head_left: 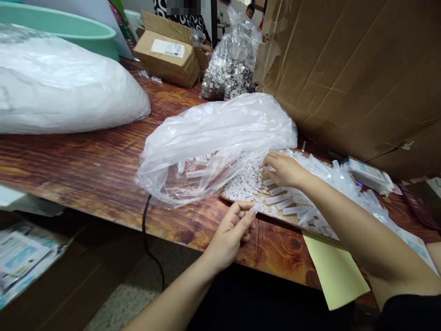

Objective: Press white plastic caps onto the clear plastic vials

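My left hand (pixel 234 226) is at the table's front edge, thumb and forefinger pinched on a small white plastic piece (pixel 255 208). My right hand (pixel 284 169) reaches over a shallow cardboard tray (pixel 225 198), its fingers bent together among the pieces; what they hold, if anything, is hidden. Many small white plastic pieces (pixel 245 180) are heaped in the tray's left part. Longer white plastic tubes (pixel 283 203) lie to their right, partly behind my right forearm. A clear plastic bag (pixel 220 124) with some tubes inside rests against the tray's left side.
A large stuffed white bag (pixel 69 87) lies at left before a green basin (pixel 79 30). Behind are an open carton (pixel 172 55) and a bag of metal parts (pixel 229 73). Big cardboard (pixel 354 73) stands at right. Yellow paper (pixel 336 271) overhangs the edge. Another person sits beyond.
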`<state>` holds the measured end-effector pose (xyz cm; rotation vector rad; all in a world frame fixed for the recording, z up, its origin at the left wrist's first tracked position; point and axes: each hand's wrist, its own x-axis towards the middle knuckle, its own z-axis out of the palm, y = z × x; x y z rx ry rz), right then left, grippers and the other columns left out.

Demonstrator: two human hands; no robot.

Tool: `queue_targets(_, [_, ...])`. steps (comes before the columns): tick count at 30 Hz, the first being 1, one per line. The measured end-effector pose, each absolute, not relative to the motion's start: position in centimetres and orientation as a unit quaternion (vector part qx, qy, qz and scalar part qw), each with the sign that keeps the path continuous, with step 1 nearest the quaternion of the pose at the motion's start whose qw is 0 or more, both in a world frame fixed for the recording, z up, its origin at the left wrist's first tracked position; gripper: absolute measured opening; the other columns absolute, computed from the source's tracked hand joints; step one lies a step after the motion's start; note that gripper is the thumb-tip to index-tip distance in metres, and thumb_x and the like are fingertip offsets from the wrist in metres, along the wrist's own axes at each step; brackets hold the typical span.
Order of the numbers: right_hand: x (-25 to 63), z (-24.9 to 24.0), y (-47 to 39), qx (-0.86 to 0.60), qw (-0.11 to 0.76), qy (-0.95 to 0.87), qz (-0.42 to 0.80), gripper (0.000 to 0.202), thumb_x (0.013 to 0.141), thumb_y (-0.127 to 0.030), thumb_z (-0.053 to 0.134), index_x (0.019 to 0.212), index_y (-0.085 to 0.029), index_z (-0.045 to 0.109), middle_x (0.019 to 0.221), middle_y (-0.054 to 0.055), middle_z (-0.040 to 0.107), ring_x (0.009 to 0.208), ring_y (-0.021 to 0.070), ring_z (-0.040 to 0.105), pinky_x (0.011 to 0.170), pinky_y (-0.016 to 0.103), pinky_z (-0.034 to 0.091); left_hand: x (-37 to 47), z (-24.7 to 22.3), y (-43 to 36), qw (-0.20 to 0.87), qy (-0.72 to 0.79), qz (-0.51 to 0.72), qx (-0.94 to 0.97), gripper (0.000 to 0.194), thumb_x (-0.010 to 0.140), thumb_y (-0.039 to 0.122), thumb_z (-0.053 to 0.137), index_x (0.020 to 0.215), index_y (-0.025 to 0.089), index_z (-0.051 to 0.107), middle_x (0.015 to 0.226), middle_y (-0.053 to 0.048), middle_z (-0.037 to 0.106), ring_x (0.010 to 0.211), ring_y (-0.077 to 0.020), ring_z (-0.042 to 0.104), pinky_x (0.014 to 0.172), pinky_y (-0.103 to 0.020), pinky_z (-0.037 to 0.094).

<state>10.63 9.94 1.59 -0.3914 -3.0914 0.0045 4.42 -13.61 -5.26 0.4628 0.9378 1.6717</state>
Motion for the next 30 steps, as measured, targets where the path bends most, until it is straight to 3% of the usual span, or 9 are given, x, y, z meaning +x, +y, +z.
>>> queue_targets(4, [12.7,2.6,8.3,-0.039,0.108,-0.993,0.015,0.016,0.092,-0.011,0.05,0.092,-0.017,0.064,0.091,0.011,0.065,0.083,0.0235,0.057,0.078,0.037,0.045,4.5,-5.3,-13.8,0.539,0.377,0.73,0.185,0.047,0.075,0.051,0.081,0.083,0.02,0.048,0.066,0.005,0.057,0.048,-0.0038,0.03,0.046,-0.017,0.02])
queue_targets(8, [14.9,3.9,5.9,0.018,0.18,-0.962,0.204,0.007,0.095,-0.022,0.062,0.101,-0.019,0.065,0.092,0.007,0.068,0.082,0.0184,0.062,0.074,0.032,0.051,4.4,-5.4,-13.8,0.538,0.387,0.725,0.188,0.045,0.076,0.049,0.081,0.084,0.019,0.048,0.066,0.004,0.057,0.049,-0.0045,0.033,0.047,-0.017,0.021])
queue_targets(11, [15.6,4.4,4.2,0.049,0.156,-0.944,0.287,0.009,0.093,-0.023,0.07,0.1,-0.02,0.066,0.09,0.005,0.07,0.083,0.0173,0.064,0.078,0.032,0.053,4.4,-5.5,-13.8,0.541,0.394,0.717,0.197,0.048,0.076,0.051,0.081,0.084,0.02,0.046,0.066,0.005,0.057,0.047,-0.0039,0.031,0.046,-0.018,0.02])
queue_targets(21, [15.7,4.6,3.8,0.073,0.151,-0.941,0.293,0.005,0.089,-0.016,0.072,0.094,-0.017,0.07,0.089,0.006,0.071,0.083,0.0169,0.066,0.077,0.03,0.053,4.7,-5.8,-13.9,0.525,0.421,0.705,0.227,0.049,0.077,0.054,0.081,0.089,0.02,0.047,0.067,0.006,0.056,0.047,-0.0036,0.033,0.047,-0.019,0.02])
queue_targets(30, [15.8,3.1,2.7,0.02,0.091,-0.933,0.348,0.006,0.084,-0.018,0.076,0.087,-0.016,0.071,0.082,0.003,0.071,0.075,0.0139,0.063,0.071,0.026,0.049,4.8,-6.2,-14.1,0.519,0.421,0.694,0.268,0.043,0.082,0.05,0.079,0.089,0.021,0.047,0.069,0.006,0.054,0.049,-0.0053,0.035,0.048,-0.021,0.022])
